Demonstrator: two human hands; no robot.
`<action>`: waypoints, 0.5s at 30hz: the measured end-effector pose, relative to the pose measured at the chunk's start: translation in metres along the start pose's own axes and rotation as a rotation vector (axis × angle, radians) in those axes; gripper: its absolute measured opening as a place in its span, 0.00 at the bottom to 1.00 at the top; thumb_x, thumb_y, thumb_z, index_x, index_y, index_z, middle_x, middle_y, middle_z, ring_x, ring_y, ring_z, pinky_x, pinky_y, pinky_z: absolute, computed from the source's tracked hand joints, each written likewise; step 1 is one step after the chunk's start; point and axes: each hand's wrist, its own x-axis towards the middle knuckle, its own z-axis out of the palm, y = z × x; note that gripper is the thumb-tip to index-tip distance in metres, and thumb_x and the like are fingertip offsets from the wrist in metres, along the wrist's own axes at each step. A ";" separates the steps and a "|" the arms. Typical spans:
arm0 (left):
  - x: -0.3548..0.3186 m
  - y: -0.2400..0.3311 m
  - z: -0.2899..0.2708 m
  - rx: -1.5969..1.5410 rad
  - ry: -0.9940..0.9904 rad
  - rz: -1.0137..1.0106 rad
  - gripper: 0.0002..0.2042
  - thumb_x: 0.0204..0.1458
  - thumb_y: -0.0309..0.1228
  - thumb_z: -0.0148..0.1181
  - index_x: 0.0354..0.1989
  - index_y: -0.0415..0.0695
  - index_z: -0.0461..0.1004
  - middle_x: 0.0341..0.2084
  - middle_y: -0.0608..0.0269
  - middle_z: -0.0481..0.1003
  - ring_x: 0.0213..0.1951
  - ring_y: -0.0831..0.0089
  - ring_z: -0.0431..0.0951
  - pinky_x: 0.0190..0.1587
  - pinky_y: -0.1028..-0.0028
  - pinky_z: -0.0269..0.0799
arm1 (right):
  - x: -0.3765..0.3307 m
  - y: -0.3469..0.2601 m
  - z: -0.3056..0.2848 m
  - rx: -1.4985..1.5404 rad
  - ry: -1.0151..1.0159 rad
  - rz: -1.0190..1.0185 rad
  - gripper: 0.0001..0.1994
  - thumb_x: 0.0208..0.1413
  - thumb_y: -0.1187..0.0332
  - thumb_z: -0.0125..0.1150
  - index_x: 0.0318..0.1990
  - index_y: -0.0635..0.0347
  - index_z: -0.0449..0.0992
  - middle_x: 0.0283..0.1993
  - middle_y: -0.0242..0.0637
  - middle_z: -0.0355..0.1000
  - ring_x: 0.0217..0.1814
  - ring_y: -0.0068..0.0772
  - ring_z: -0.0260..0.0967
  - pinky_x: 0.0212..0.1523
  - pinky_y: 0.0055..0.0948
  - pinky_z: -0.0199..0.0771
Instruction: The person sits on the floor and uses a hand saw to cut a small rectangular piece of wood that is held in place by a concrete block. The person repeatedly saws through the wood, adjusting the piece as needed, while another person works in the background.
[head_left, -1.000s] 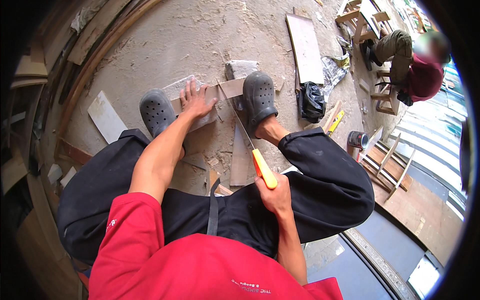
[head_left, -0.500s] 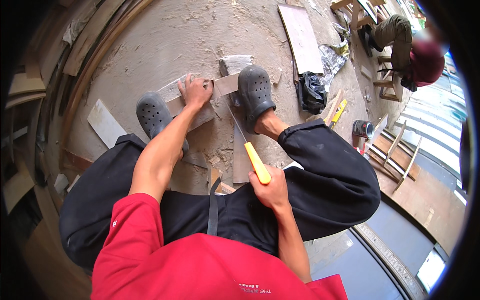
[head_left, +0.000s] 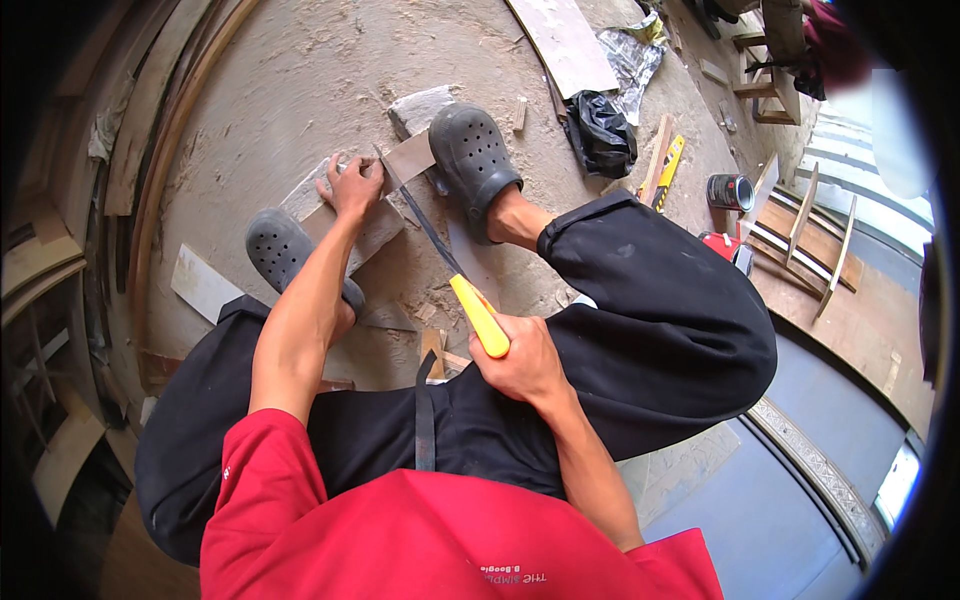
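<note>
My right hand (head_left: 522,360) is closed around the yellow handle of a handsaw (head_left: 480,318). Its dark narrow blade slants up and away, crossing a thin wooden board (head_left: 411,160) close to my left hand. With fingers bent, my left hand (head_left: 352,187) grips and presses that board from above. The board rests across pale, rough blocks (head_left: 422,106) on the ground. My right clog (head_left: 468,150) presses on the board's right end, while my left clog (head_left: 283,250) is beside its left end. The blade partly hides the board's edge at the contact.
A black plastic bag (head_left: 600,135), a pale panel (head_left: 567,45) and a yellow tool (head_left: 670,170) lie to the right, near an open can (head_left: 730,192). Long timber strips (head_left: 165,110) line the left. Another person (head_left: 835,45) is at the far right.
The saw and my right hand have moved forward and left, with the blade now reaching across the board. My left hand stays on the board. The view has shifted somewhat.
</note>
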 end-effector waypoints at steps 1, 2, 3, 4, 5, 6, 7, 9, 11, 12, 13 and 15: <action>-0.001 0.003 0.000 -0.002 0.001 0.004 0.15 0.51 0.50 0.55 0.41 0.60 0.81 0.48 0.70 0.78 0.70 0.65 0.49 0.68 0.43 0.25 | -0.002 0.001 -0.001 0.003 0.005 0.011 0.10 0.48 0.68 0.61 0.24 0.68 0.73 0.20 0.51 0.69 0.21 0.54 0.69 0.26 0.38 0.69; -0.002 0.003 -0.001 -0.005 0.006 0.005 0.15 0.51 0.50 0.55 0.41 0.60 0.81 0.48 0.70 0.78 0.70 0.64 0.50 0.68 0.43 0.25 | -0.003 0.002 -0.001 0.005 0.007 0.018 0.10 0.48 0.68 0.62 0.24 0.68 0.73 0.19 0.51 0.68 0.20 0.54 0.68 0.25 0.38 0.69; -0.002 0.003 -0.001 -0.008 0.011 0.005 0.15 0.51 0.50 0.55 0.41 0.59 0.81 0.47 0.70 0.78 0.70 0.63 0.50 0.68 0.43 0.26 | -0.003 0.001 -0.003 0.024 0.007 0.038 0.10 0.48 0.68 0.61 0.24 0.68 0.73 0.19 0.51 0.68 0.19 0.52 0.67 0.25 0.37 0.68; -0.002 0.004 -0.001 -0.008 0.011 0.007 0.15 0.51 0.50 0.55 0.41 0.59 0.81 0.47 0.70 0.78 0.70 0.62 0.50 0.68 0.43 0.26 | -0.003 -0.001 -0.005 0.042 0.007 0.058 0.10 0.48 0.68 0.61 0.24 0.68 0.72 0.18 0.50 0.67 0.18 0.51 0.65 0.24 0.37 0.67; -0.002 0.003 -0.001 -0.009 0.012 0.008 0.16 0.51 0.50 0.55 0.41 0.59 0.81 0.47 0.70 0.78 0.70 0.61 0.50 0.68 0.43 0.26 | -0.003 -0.004 -0.005 0.058 0.007 0.078 0.11 0.48 0.68 0.61 0.24 0.68 0.72 0.18 0.50 0.66 0.17 0.49 0.64 0.24 0.37 0.66; -0.001 0.002 -0.001 -0.011 0.013 0.009 0.16 0.52 0.50 0.55 0.41 0.58 0.81 0.47 0.71 0.78 0.70 0.61 0.50 0.68 0.43 0.26 | -0.002 -0.004 -0.005 0.069 0.017 0.090 0.11 0.48 0.67 0.61 0.23 0.68 0.71 0.17 0.49 0.66 0.17 0.47 0.63 0.24 0.37 0.65; 0.001 -0.003 0.004 -0.031 0.070 0.091 0.17 0.52 0.51 0.55 0.42 0.57 0.80 0.49 0.69 0.77 0.70 0.60 0.51 0.68 0.43 0.27 | 0.000 -0.005 -0.005 0.079 0.026 0.101 0.12 0.49 0.67 0.60 0.23 0.68 0.71 0.16 0.49 0.65 0.16 0.45 0.62 0.23 0.37 0.65; 0.006 -0.028 0.017 -0.069 0.205 0.241 0.20 0.52 0.52 0.54 0.44 0.54 0.80 0.52 0.66 0.75 0.69 0.58 0.52 0.68 0.43 0.27 | 0.010 -0.011 -0.004 0.064 0.015 0.118 0.12 0.49 0.67 0.60 0.23 0.69 0.71 0.17 0.51 0.65 0.19 0.49 0.64 0.25 0.39 0.65; 0.002 -0.041 0.022 0.118 0.197 0.254 0.30 0.55 0.57 0.48 0.61 0.51 0.67 0.66 0.52 0.57 0.72 0.54 0.42 0.68 0.41 0.25 | 0.022 -0.020 -0.004 0.015 -0.003 0.150 0.12 0.48 0.67 0.60 0.24 0.70 0.72 0.20 0.56 0.67 0.24 0.59 0.69 0.27 0.42 0.68; -0.011 -0.038 0.020 0.206 0.204 0.228 0.32 0.56 0.58 0.46 0.65 0.51 0.61 0.69 0.50 0.51 0.72 0.53 0.39 0.68 0.41 0.24 | 0.028 -0.024 -0.003 0.000 0.003 0.137 0.13 0.49 0.66 0.59 0.24 0.70 0.72 0.20 0.57 0.67 0.24 0.60 0.69 0.28 0.43 0.68; -0.024 -0.035 0.019 0.293 0.210 0.201 0.35 0.57 0.59 0.44 0.69 0.51 0.56 0.71 0.47 0.45 0.73 0.51 0.36 0.68 0.40 0.24 | 0.034 -0.027 -0.004 -0.005 -0.003 0.153 0.13 0.49 0.66 0.59 0.24 0.70 0.72 0.20 0.57 0.67 0.24 0.60 0.69 0.28 0.44 0.68; -0.039 -0.009 -0.006 0.251 -0.007 0.071 0.36 0.60 0.60 0.39 0.72 0.55 0.47 0.73 0.49 0.35 0.73 0.49 0.28 0.67 0.40 0.20 | 0.041 -0.037 -0.006 -0.019 -0.009 0.194 0.13 0.49 0.66 0.58 0.24 0.71 0.72 0.21 0.57 0.68 0.24 0.60 0.69 0.28 0.44 0.68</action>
